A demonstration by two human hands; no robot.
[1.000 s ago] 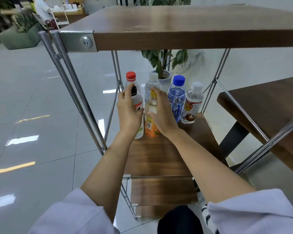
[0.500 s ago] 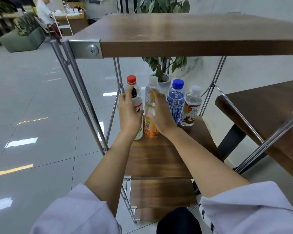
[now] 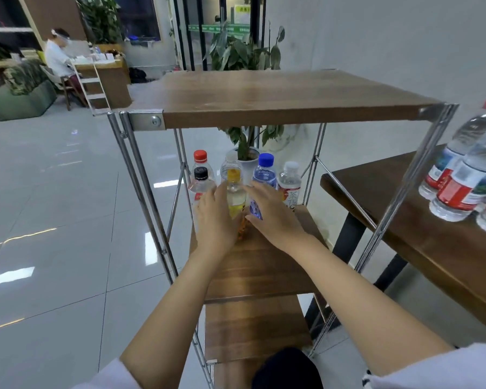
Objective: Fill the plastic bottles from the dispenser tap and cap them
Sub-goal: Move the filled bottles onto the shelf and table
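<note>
left hand (image 3: pixel 215 220) slipped off black-cap bottle (image 3: pixel 201 182), fingers loose; right hand (image 3: pixel 272 217) off yellow-cap bottle (image 3: pixel 234 189), fingers spread; neither holding

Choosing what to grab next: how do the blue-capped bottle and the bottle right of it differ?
The blue-capped bottle has a blue label; the white-capped bottle right of it has a pale label with orange print. The blue-capped bottle reaches higher in view than the white-capped bottle. The right hand covers the blue-capped bottle's lower part; the white-capped bottle mostly shows. Both stand upright, capped, on the middle shelf.
</note>
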